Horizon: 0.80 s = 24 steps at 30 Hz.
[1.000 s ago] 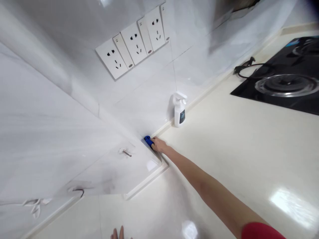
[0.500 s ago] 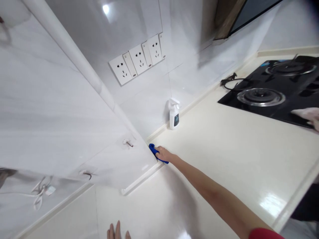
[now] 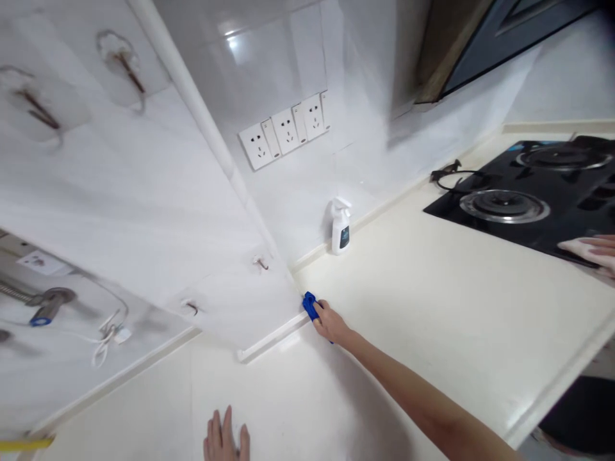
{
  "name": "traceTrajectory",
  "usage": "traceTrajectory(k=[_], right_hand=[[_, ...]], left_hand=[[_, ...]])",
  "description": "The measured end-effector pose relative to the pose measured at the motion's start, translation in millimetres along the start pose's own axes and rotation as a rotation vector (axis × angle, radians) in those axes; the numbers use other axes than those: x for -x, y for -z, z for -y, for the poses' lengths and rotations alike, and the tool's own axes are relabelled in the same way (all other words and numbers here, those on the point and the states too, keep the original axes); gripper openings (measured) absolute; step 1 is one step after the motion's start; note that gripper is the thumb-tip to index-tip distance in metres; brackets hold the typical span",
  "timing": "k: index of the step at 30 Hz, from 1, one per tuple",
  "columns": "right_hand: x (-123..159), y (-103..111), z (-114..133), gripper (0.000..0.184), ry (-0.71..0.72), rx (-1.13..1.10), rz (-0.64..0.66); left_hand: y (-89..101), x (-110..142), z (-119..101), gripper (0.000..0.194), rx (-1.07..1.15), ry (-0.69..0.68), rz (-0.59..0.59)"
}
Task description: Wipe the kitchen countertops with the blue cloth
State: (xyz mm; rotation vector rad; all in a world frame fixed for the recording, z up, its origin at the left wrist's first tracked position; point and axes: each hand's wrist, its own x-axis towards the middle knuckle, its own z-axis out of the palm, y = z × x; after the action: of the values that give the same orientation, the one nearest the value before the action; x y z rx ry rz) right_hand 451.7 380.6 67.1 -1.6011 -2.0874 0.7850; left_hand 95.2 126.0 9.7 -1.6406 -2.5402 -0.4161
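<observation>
My right hand (image 3: 331,321) grips a bunched blue cloth (image 3: 311,306) at the corner where the white tiled partition wall (image 3: 230,282) ends on the cream countertop (image 3: 423,282). The cloth touches the low ledge at the wall's foot, and part of it is hidden under my palm. Near the bottom edge of the view, my left hand (image 3: 225,438) lies flat on the counter with its fingers apart and nothing in it. Beyond the cloth, a white spray bottle (image 3: 341,230) with a dark label stands upright against the back wall.
A black gas hob (image 3: 528,192) is at right, where another person's hand (image 3: 603,250) holds a pale cloth on its edge. Sockets (image 3: 287,130) line the back wall. Hooks (image 3: 261,262) stick out of the partition. A tap (image 3: 52,304) and cables (image 3: 110,336) are at left.
The blue cloth in my right hand has come back from the inner corner toward the partition's near end. My left hand shows more fully. The view has shifted, bringing the tap into sight.
</observation>
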Motion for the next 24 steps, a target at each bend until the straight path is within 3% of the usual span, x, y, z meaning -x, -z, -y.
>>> traceTrajectory(k=[3,6,14,18,24], right_hand=[[13.8,-15.5,19.0,0.059,-0.074,0.094,-0.063],[24.5,-29.9,33.9,0.057,-0.124,0.198,-0.134],[39.3,-78.0,53.5,0.065,-0.001,0.408,-0.28],[43.6,-111.6,94.0,0.064,0.136,0.434,-0.208],[48.6,-141.9,149.9,0.06,0.18,0.414,-0.068]], left_hand=[[5.4,2.7,-3.6,0.059,-0.004,-0.008,0.032],[8.7,5.8,-9.3,0.057,-0.008,0.002,-0.021],[7.5,10.9,-13.4,0.057,0.013,0.006,-0.024],[3.7,12.9,-10.8,0.057,0.032,-0.002,-0.012],[-5.0,17.9,-8.7,0.055,0.039,-0.039,-0.096]])
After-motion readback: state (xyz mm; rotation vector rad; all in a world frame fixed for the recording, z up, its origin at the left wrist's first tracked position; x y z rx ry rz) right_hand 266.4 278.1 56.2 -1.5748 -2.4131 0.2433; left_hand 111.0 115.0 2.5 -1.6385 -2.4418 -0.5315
